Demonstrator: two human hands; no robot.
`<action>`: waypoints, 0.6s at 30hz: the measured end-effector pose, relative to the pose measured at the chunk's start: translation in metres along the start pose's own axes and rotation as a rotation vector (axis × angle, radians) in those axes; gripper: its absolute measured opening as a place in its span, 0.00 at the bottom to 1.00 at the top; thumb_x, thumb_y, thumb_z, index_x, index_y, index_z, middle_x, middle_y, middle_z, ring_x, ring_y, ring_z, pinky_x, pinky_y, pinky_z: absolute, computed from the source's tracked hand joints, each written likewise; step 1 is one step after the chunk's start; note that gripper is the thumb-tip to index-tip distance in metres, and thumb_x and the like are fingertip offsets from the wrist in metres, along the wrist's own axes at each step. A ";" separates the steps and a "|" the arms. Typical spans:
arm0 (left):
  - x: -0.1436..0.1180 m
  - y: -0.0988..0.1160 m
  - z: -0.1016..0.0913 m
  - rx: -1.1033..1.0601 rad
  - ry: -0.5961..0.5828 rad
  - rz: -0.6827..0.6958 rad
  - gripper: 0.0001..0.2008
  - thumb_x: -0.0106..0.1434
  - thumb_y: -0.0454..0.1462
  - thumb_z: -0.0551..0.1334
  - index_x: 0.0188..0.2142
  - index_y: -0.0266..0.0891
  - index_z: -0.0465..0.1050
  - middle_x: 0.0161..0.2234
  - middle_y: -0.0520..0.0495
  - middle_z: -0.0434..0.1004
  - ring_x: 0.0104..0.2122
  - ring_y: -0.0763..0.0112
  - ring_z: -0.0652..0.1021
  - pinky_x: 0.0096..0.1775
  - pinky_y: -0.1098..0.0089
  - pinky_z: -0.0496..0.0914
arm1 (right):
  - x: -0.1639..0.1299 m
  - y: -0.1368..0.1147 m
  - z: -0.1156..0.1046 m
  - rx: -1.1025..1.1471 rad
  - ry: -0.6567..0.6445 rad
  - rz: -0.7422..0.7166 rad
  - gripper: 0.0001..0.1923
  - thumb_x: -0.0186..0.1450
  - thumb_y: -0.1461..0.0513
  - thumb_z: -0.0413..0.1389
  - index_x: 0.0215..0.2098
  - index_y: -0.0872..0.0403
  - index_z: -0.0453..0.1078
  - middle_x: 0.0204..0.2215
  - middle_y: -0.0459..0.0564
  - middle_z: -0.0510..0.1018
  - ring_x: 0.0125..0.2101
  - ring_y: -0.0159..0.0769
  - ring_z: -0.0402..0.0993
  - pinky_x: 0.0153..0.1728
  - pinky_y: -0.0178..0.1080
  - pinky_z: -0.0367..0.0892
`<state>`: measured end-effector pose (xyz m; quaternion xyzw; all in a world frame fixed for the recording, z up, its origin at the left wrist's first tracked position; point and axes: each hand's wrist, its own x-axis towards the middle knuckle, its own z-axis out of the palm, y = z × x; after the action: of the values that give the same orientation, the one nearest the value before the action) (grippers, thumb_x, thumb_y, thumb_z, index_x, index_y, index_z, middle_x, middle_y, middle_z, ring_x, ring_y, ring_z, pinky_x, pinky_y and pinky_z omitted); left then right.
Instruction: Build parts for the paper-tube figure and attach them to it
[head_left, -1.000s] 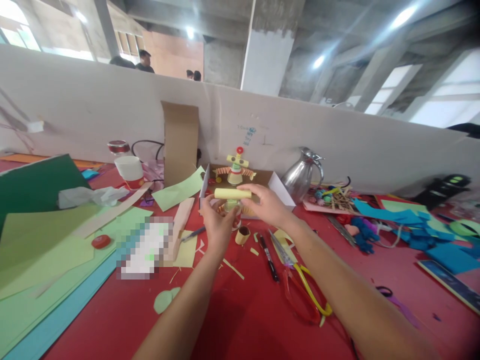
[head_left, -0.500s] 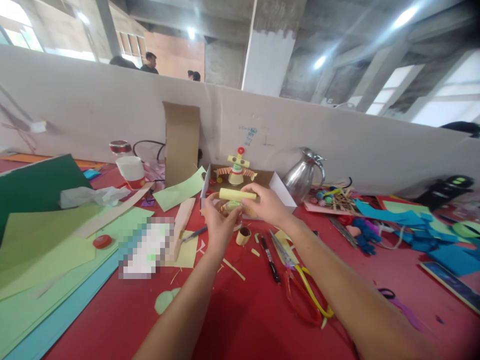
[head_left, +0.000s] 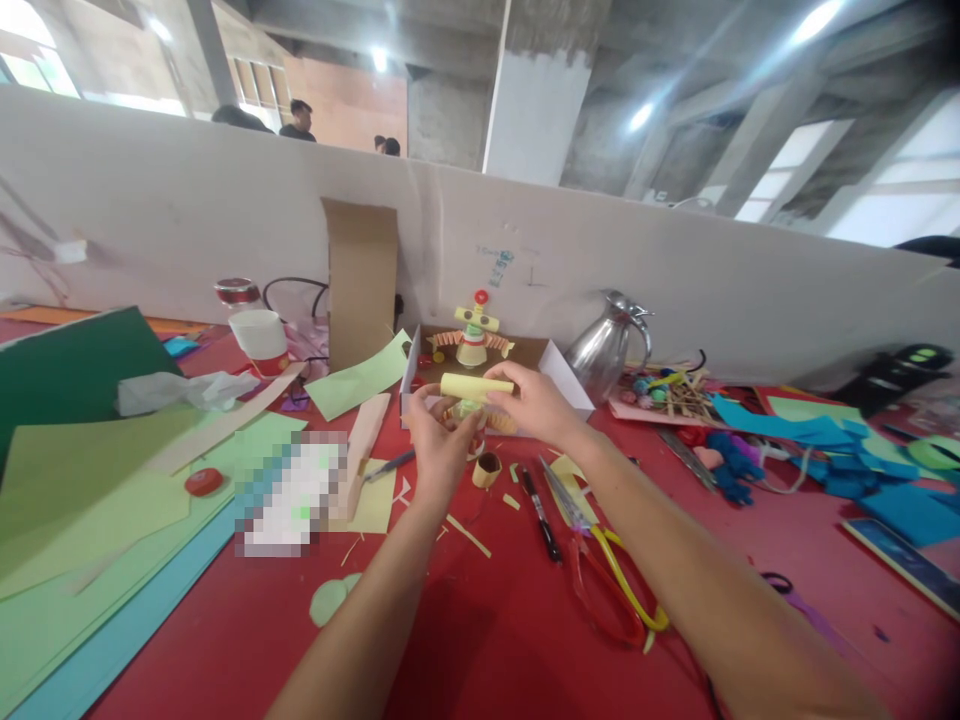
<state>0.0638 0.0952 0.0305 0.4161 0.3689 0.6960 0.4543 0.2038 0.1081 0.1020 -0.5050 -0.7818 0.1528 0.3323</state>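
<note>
The right hand point(head_left: 536, 400) grips the right end of the yellow paper tube point(head_left: 469, 386) between thumb and fingers; an end hold probably limits flattening of the barrel. The left hand point(head_left: 435, 435) curls below the tube's left end, beside the green top of the lower paper figure point(head_left: 467, 407); which of these 2 items it bears on cannot be told. The tube is raised and roughly level, in front of the open box point(head_left: 564, 375). The upper paper figure point(head_left: 472, 352) stands upright in the box, apparently clear of both hands. On the red tabletop point(head_left: 480, 640), the short paper ring point(head_left: 487, 471) stands on end, a position that likely prevents rolling. The marker point(head_left: 541, 515) and scissors point(head_left: 566, 505) lie near the right forearm, scissor handles toward the person, presumably for easy reach
</note>
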 end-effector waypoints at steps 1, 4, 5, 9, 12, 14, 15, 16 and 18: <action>0.000 0.000 0.000 0.001 0.001 0.002 0.30 0.50 0.35 0.71 0.45 0.44 0.54 0.40 0.49 0.74 0.15 0.80 0.73 0.16 0.75 0.67 | 0.001 0.000 0.000 -0.003 -0.007 0.011 0.07 0.64 0.63 0.55 0.41 0.51 0.71 0.36 0.47 0.80 0.31 0.37 0.73 0.36 0.39 0.66; 0.001 0.000 -0.001 0.010 0.019 0.000 0.29 0.50 0.35 0.71 0.45 0.44 0.55 0.42 0.48 0.74 0.16 0.81 0.73 0.17 0.76 0.67 | 0.002 0.000 0.001 0.020 -0.026 0.020 0.09 0.65 0.63 0.54 0.44 0.51 0.71 0.38 0.48 0.80 0.34 0.37 0.74 0.37 0.38 0.66; 0.001 -0.001 -0.001 0.016 0.033 -0.004 0.30 0.49 0.34 0.71 0.45 0.44 0.55 0.42 0.48 0.74 0.16 0.81 0.73 0.17 0.76 0.67 | 0.003 0.000 0.002 0.032 -0.029 0.019 0.10 0.65 0.63 0.54 0.45 0.50 0.71 0.40 0.48 0.80 0.35 0.37 0.74 0.38 0.39 0.66; 0.002 -0.002 -0.003 0.026 0.057 -0.012 0.31 0.48 0.35 0.72 0.46 0.43 0.56 0.44 0.46 0.75 0.16 0.82 0.72 0.17 0.76 0.66 | 0.003 0.002 0.002 0.057 -0.001 0.037 0.13 0.67 0.62 0.52 0.49 0.51 0.71 0.42 0.49 0.80 0.37 0.38 0.75 0.39 0.40 0.67; 0.002 -0.003 -0.003 0.038 0.054 -0.003 0.31 0.49 0.35 0.72 0.47 0.43 0.55 0.44 0.45 0.76 0.17 0.82 0.73 0.20 0.76 0.68 | 0.002 0.003 0.001 0.120 0.021 0.012 0.15 0.67 0.62 0.52 0.51 0.49 0.71 0.44 0.49 0.80 0.35 0.37 0.75 0.40 0.41 0.68; 0.002 -0.004 -0.003 0.051 0.061 -0.006 0.31 0.50 0.35 0.72 0.47 0.43 0.56 0.44 0.46 0.76 0.17 0.82 0.73 0.20 0.76 0.69 | 0.001 0.002 0.001 0.157 0.030 -0.032 0.16 0.67 0.63 0.53 0.52 0.48 0.71 0.47 0.48 0.79 0.37 0.37 0.76 0.40 0.40 0.68; 0.002 -0.004 -0.003 0.055 0.061 -0.009 0.31 0.50 0.36 0.72 0.47 0.44 0.55 0.44 0.46 0.76 0.17 0.82 0.73 0.20 0.76 0.69 | 0.000 0.002 0.002 0.165 0.032 -0.051 0.16 0.66 0.63 0.53 0.52 0.48 0.71 0.48 0.49 0.79 0.38 0.37 0.76 0.40 0.40 0.69; 0.002 -0.004 -0.003 0.055 0.056 -0.015 0.31 0.50 0.36 0.71 0.47 0.44 0.55 0.44 0.45 0.75 0.17 0.82 0.72 0.19 0.76 0.68 | 0.000 0.002 0.003 0.164 0.037 -0.069 0.16 0.66 0.64 0.54 0.51 0.48 0.71 0.49 0.49 0.78 0.40 0.38 0.76 0.41 0.40 0.69; 0.002 -0.004 -0.003 0.047 0.050 -0.022 0.31 0.50 0.37 0.72 0.48 0.44 0.55 0.45 0.46 0.75 0.17 0.82 0.72 0.19 0.75 0.68 | -0.002 0.002 0.005 0.148 0.045 -0.105 0.16 0.66 0.64 0.54 0.51 0.48 0.72 0.49 0.50 0.78 0.43 0.39 0.75 0.42 0.41 0.69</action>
<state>0.0614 0.0980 0.0266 0.4053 0.4009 0.6921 0.4426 0.2029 0.1075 0.0962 -0.4408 -0.7859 0.1812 0.3939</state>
